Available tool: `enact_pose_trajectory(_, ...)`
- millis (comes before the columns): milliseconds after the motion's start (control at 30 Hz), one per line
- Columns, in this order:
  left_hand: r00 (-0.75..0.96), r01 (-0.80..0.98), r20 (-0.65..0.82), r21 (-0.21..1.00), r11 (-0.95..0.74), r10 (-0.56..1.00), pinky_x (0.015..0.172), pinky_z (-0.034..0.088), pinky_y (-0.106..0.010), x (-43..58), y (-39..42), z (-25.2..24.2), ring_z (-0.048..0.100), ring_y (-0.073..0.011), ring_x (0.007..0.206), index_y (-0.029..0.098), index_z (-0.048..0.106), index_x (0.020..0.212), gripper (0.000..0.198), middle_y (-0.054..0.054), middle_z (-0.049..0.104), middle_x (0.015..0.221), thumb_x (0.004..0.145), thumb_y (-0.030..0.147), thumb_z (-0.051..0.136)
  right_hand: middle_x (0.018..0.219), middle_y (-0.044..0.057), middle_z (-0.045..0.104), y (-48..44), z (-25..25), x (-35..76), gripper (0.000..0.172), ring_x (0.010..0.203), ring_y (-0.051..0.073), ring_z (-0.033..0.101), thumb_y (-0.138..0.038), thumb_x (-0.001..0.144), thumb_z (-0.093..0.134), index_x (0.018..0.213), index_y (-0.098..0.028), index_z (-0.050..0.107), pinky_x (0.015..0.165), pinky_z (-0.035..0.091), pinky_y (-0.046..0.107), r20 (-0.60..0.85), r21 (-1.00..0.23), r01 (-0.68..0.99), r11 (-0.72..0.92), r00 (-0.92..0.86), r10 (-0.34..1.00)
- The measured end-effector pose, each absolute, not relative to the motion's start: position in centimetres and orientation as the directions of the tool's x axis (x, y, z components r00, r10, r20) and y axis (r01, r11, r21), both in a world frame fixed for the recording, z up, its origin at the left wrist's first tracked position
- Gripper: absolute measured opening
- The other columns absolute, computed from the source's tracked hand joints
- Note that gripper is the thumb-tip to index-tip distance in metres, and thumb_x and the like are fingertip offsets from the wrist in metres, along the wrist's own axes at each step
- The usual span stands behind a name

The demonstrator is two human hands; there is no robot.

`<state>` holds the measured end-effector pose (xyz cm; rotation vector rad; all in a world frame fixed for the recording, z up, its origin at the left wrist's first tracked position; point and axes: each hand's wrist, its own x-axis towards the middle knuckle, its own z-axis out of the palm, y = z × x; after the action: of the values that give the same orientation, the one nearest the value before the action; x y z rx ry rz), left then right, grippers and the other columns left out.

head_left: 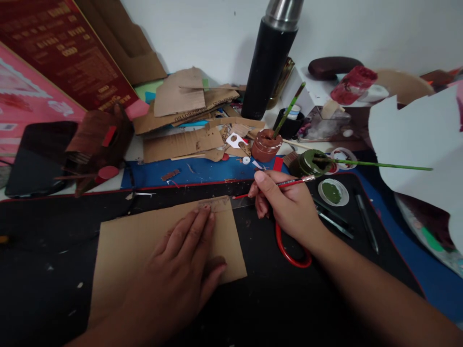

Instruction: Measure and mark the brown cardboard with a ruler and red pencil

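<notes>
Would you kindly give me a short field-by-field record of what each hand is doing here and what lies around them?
Left hand: open, pressed flat on the cardboard sheet
Right hand: grips a red pencil, tip near the sheet's upper right corner
Under right wrist: red-handled scissors, partly hidden
Surface: black mat
Behind the hands: brown paint pot, green paint pot, black flask, cardboard scraps
</notes>
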<state>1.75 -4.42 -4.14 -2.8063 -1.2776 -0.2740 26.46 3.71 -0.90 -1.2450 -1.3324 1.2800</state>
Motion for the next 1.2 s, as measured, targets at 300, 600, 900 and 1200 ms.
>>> enact_pose_trajectory(300, 0.624, 0.765, 0.185, 0.050, -0.642, 0.759, 0.118, 0.042, -0.055, 1.81, -4.55, -4.18, 0.047, -0.0428, 0.151, 0.004, 0.011, 0.174, 0.078, -0.023, 0.042, 0.170, 0.115, 0.050, 0.031, 0.044, -0.007, 0.050, 3.74, -0.45, 26.65, 0.050, 0.038, 0.012, 0.055, -0.065, 0.099, 0.071, 0.074, -0.021, 0.069, 0.040, 0.037, 0.025, -0.070, -0.997, 0.036, -0.070, -0.018, 0.997)
enact_pose_trajectory(600, 0.636, 0.756, 0.186, 0.041, -0.653, 0.749, 0.117, 0.041, -0.055, 1.78, -4.43, -4.19, 0.048, -0.0439, 0.150, 0.001, 0.015, 0.173, 0.078, -0.025, 0.043, 0.170, 0.115, 0.050, 0.031, 0.046, -0.006, 0.054, 3.56, -0.74, 26.41, 0.048, 0.041, 0.012, 0.056, -0.061, 0.102, 0.068, 0.076, -0.021, 0.070, 0.044, 0.041, 0.026, -0.024, -0.999, 0.040, -0.021, -0.081, 0.996)
enact_pose_trajectory(900, 0.637, 0.753, 0.206, 0.037, -0.657, 0.743, 0.118, 0.039, -0.053, 1.87, -4.43, -4.16, 0.048, -0.0432, 0.149, -0.001, 0.023, 0.171, 0.076, -0.025, 0.044, 0.169, 0.114, 0.049, 0.032, 0.053, -0.004, 0.061, 3.42, -1.08, 26.87, 0.043, 0.051, 0.013, 0.059, -0.049, 0.111, 0.060, 0.082, -0.021, 0.074, 0.056, 0.045, 0.029, 0.029, -0.987, 0.153, 0.055, -0.168, 0.985)
enact_pose_trajectory(1200, 0.653, 0.745, 0.200, 0.001, -0.667, 0.730, 0.117, 0.037, -0.053, 1.82, -4.33, -4.07, 0.049, -0.0438, 0.146, -0.003, 0.021, 0.170, 0.077, -0.026, 0.046, 0.167, 0.114, 0.048, 0.031, 0.057, -0.004, 0.061, 3.55, -0.96, 26.66, 0.041, 0.053, 0.013, 0.059, -0.046, 0.112, 0.058, 0.083, -0.020, 0.074, 0.057, 0.044, 0.029, 0.040, -0.980, 0.182, 0.076, -0.194, 0.980)
